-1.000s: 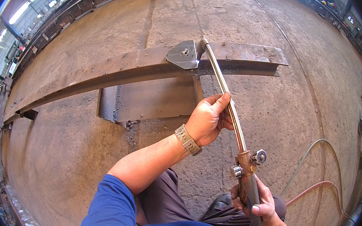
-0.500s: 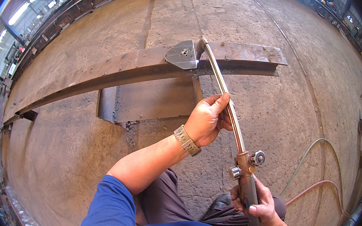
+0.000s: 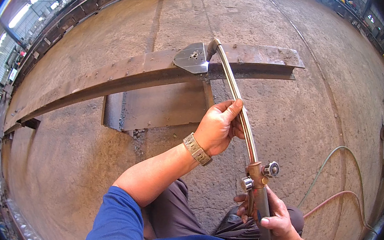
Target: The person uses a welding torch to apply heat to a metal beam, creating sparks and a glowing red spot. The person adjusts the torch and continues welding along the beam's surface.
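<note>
A long cutting torch [image 3: 231, 76] runs from my lap out to a steel beam [image 3: 127, 70]. Thumb and fingers of my left hand [image 3: 223, 126] pinch its metal tubes about midway. My right hand [image 3: 271, 214] grips the torch's handle below two round valve knobs [image 3: 271, 169]. The bent torch head [image 3: 214, 46] points down beside the right edge of a dark metal plate [image 3: 191, 58] with small holes, which lies on the beam. A small bright glow shows between the head and the plate's lower right corner.
Beneath the beam lies a wide rusty steel piece [image 3: 163, 105] with raised sides. Green and red hoses [image 3: 327, 202] curve over the concrete floor at right. Other long steel members [image 3: 54, 37] line the far left. My bent legs [image 3: 171, 210] are below my arms.
The torch head and handle have shifted very slightly left. The glow at the plate's corner is brighter. The fingers of my right hand have loosened a little near the handle.
</note>
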Action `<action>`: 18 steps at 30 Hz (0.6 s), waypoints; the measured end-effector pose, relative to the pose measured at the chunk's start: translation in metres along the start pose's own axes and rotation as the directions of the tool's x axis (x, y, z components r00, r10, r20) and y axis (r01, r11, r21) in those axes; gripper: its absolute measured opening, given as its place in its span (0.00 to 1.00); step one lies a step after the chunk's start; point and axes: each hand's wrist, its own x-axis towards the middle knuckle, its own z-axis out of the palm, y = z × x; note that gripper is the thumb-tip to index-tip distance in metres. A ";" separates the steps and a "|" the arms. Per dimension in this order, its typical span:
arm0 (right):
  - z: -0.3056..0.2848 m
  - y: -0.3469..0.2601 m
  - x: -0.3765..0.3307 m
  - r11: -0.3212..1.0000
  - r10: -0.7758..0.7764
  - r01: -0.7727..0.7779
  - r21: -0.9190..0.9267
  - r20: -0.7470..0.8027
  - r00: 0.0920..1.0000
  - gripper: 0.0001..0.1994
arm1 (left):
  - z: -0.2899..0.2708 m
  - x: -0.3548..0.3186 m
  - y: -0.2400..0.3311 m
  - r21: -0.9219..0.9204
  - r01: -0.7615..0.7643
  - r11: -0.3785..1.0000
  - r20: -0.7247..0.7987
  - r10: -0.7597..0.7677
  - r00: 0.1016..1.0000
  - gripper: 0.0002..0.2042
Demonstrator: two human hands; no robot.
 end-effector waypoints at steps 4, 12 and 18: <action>0.000 0.000 -0.003 1.000 0.020 -0.019 -0.019 0.012 1.000 0.55 | 0.003 -0.001 0.000 0.014 -0.009 1.000 0.008 0.009 1.000 0.12; -0.012 -0.002 -0.006 0.998 0.061 -0.059 -0.027 0.070 0.996 0.52 | 0.008 -0.002 0.003 0.049 -0.019 0.999 0.031 0.017 0.999 0.12; -0.001 -0.004 -0.002 0.999 0.030 -0.029 -0.020 0.032 0.999 0.51 | 0.010 -0.003 0.004 0.050 -0.034 0.998 0.033 0.032 0.999 0.13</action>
